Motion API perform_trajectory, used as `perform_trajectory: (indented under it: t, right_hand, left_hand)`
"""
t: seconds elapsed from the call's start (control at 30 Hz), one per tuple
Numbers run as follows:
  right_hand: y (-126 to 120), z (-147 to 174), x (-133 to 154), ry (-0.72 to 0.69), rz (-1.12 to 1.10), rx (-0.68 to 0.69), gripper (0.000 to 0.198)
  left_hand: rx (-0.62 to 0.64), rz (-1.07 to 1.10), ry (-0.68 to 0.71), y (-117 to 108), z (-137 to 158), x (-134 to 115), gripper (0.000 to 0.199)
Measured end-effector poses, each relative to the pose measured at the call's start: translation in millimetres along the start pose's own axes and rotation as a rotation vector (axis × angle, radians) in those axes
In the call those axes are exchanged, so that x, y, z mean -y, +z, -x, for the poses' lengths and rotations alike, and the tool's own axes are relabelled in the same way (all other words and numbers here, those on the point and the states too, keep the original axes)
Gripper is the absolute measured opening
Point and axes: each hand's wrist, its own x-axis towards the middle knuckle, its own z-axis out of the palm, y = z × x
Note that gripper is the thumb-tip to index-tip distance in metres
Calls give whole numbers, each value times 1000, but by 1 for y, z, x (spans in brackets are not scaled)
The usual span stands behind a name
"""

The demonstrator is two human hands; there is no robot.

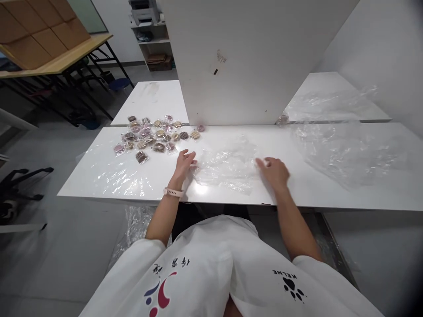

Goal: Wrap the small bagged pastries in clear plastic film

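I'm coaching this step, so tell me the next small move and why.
Perhaps pinch the right edge of the central clear plastic with the right hand: that hand looks empty beside it, and the plastic lies crumpled.

Right hand (276, 174): blurred. Small pink piece (194, 163): partly hidden by left hand (183, 166). Label (220, 57), far panel (257, 57): illegibly small. Cardboard (39, 26), far left: cut off.
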Motion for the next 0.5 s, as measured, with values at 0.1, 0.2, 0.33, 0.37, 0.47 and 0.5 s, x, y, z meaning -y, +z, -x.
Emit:
perform_trajectory:
  t: [0.1, 0.2, 0.33, 0.37, 0.47, 0.5]
  right_hand:
    - [37, -1, 30, -120, -284, 97, 36]
    - [27, -5, 49, -148, -467, 46, 38]
    - [-29, 9, 59, -234, -817, -140, 41]
    - [-41, 16, 57, -249, -880, -140, 41]
    - [-58, 40, 36, -169, -873, -34, 40]
    - [-57, 48, 25, -105, -823, 13, 40]
  left_hand:
    - [173, 46, -83, 18, -8, -16, 69]
    - [133, 168, 74, 7, 3, -38, 59]
    - [-53, 285, 463, -38, 52, -68, 46]
    - [-99, 281, 530, -49, 65, -71, 44]
    - [-213, 220, 585, -70, 95, -58, 43]
    - [-227, 169, 535, -75, 100, -47, 43]
